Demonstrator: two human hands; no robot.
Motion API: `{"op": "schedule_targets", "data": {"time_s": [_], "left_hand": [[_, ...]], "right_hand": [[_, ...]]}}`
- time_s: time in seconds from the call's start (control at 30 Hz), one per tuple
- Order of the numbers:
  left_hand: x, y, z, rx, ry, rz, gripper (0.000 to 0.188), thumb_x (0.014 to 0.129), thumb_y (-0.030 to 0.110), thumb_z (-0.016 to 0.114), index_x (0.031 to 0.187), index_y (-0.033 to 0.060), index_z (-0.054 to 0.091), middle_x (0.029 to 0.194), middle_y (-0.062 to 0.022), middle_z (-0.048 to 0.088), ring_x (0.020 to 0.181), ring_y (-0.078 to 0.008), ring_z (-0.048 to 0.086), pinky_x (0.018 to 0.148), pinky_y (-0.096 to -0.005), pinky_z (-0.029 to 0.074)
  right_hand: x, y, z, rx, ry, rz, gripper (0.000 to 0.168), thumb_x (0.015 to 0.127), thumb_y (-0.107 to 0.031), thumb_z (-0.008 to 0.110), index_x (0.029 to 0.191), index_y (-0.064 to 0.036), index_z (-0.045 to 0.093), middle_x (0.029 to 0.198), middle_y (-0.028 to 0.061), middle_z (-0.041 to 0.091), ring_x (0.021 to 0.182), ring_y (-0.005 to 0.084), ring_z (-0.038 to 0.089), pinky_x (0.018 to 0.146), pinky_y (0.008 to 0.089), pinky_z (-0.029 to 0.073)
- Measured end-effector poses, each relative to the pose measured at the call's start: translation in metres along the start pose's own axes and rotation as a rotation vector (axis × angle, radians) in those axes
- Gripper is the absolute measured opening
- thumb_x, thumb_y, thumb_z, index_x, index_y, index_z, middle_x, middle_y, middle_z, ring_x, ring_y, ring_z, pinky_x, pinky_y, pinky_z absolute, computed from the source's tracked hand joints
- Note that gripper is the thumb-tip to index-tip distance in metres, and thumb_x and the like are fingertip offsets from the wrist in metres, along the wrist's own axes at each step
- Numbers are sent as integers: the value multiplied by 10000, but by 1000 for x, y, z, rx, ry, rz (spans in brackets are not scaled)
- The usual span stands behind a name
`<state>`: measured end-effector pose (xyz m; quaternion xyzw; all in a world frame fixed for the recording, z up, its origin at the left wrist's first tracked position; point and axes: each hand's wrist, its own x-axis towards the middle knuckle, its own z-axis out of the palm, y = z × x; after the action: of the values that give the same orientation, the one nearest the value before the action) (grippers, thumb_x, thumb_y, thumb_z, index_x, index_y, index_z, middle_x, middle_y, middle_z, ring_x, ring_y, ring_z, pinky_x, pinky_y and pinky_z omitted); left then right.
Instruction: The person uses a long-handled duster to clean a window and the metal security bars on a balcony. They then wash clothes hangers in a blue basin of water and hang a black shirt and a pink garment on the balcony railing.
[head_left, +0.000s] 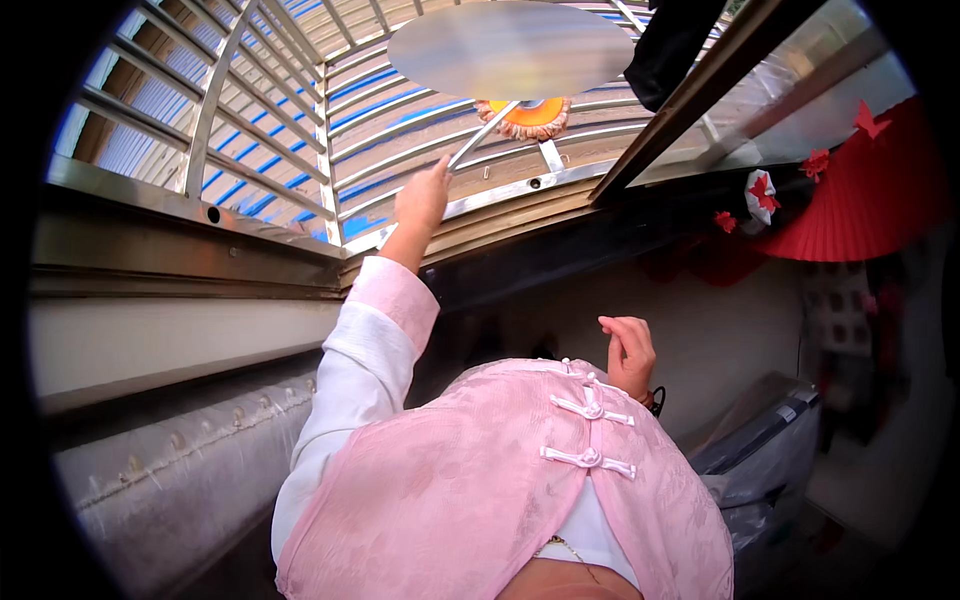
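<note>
My left hand (424, 196) grips a thin metal pole (484, 137) above the window sill. The pole meets a round orange head with a shaggy brownish fringe (534, 129), like a mop or duster head. A blurred oval hides the upper part of that head. Behind it run the metal bars of a window grille (390, 146). Near the front of my pink vest (480, 465), my right hand (632, 356) hangs with loosely bent fingers, thumb a little apart. Nothing shows in it, and a dark band circles its wrist.
A metal window frame and sill track (517, 202) cross in front of me. To the right stands a dark frame post (697, 97) beside glass. Red pleated paper decorations (847, 210) hang there. A plastic-covered item (772, 442) is lower right; a quilted grey covering (195, 442) lies left.
</note>
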<state>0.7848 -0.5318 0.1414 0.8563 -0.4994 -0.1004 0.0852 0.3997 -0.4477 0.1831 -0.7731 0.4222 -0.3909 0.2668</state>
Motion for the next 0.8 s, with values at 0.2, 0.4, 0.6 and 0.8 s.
{"op": "schedule_targets", "data": {"time_s": [0.2, 0.4, 0.6, 0.8], "left_hand": [[-50, -99, -12, 59, 63, -337, 356, 969, 359, 474, 1318, 302, 514, 943, -158, 682, 879, -363, 659, 716, -498, 508], [-38, -99, -10, 18, 134, -320, 365, 962, 326, 487, 1320, 261, 517, 955, -184, 678, 886, -379, 653, 731, -510, 507], [24, 39, 18, -103, 47, -48, 332, 957, 256, 479, 1265, 146, 534, 934, -180, 676, 881, -377, 661, 723, -503, 516], [100, 126, 33, -8, -14, 188, 279, 955, 198, 459, 1204, 97, 535, 951, -175, 678, 890, -348, 669, 710, -478, 532]], "right_hand": [[21, 7, 21, 70, -86, -46, 270, 775, 120, 554, 970, -26, 671, 882, 90, 620, 846, 260, 587, 743, 340, 495], [29, 15, 16, 74, -95, -47, 267, 776, 116, 553, 966, -30, 671, 884, 93, 621, 847, 264, 588, 745, 341, 495], [21, 22, 7, 5, -80, 9, 295, 757, 132, 540, 961, -33, 675, 879, 89, 622, 848, 263, 592, 739, 344, 500], [11, 27, 6, -25, -78, 50, 311, 741, 133, 545, 963, -39, 679, 875, 83, 622, 844, 256, 596, 734, 342, 499]]}}
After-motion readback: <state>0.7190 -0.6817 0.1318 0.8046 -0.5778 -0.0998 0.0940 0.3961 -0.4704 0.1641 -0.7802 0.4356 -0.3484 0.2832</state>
